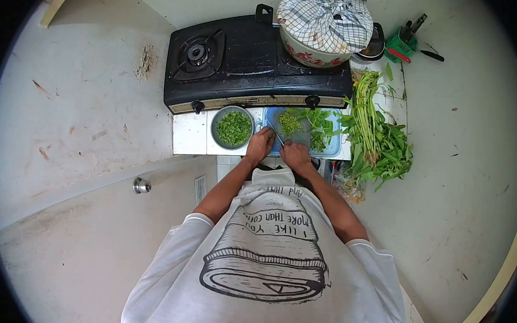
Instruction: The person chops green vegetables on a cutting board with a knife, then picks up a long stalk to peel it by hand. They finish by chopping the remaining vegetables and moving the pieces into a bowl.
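Observation:
My right hand [295, 155] is closed around the handle end of a knife [276, 135], whose thin blade slants up and left over the cutting board. My left hand [262, 143] is curled at the board's left edge, close to the blade; its fingertips are small and partly hidden. Chopped greens [290, 122] lie on the blue cutting board [300, 140] in front of both hands. Uncut leafy stems [321, 128] rest on its right side. Left of my left hand stands a grey bowl [214, 137] of finely chopped greens [234, 128].
A black two-burner stove [249, 56] stands behind the board, bearing a floral pot [311, 56] covered with a checked cloth [324, 21]. A large bunch of leafy greens [377, 132] hangs over the counter's right edge. A green basket [400, 47] holds knives. Walls close in on both sides.

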Available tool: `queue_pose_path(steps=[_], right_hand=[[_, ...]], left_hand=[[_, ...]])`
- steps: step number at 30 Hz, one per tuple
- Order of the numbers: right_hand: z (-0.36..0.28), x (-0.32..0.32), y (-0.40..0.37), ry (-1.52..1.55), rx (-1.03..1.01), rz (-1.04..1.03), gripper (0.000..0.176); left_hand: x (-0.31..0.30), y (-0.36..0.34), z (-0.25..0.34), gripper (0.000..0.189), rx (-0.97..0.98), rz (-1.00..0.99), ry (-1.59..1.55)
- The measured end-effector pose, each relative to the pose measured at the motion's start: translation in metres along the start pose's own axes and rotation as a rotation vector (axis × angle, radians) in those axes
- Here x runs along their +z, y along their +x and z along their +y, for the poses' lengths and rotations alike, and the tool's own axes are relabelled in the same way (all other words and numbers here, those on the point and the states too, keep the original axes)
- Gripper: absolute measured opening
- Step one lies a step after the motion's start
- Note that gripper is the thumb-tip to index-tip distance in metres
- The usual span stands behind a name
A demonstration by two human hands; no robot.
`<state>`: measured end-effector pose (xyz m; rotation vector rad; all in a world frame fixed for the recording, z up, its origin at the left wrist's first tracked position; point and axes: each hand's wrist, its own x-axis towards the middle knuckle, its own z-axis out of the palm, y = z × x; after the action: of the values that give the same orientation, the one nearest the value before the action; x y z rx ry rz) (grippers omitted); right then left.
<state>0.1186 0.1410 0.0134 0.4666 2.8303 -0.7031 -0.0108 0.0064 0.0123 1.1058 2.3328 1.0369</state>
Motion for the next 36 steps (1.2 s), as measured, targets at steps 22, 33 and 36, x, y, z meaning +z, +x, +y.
queue_pose_path(steps=[22,33,36], right_hand=[[0.015,0.0,-0.02,0.061,0.047,-0.02,0.041],[0.014,0.003,-0.02,0.017,-0.029,-0.008,0.038],[0.015,0.006,-0.019,0.005,-0.022,-0.018,0.038]], left_hand=[[0.004,-0.003,-0.002,0.009,-0.001,0.07,-0.035],[-0.003,-0.003,0.004,0.008,-0.005,0.018,-0.036],[-0.002,-0.003,0.004,0.007,-0.009,0.023,-0.028]])
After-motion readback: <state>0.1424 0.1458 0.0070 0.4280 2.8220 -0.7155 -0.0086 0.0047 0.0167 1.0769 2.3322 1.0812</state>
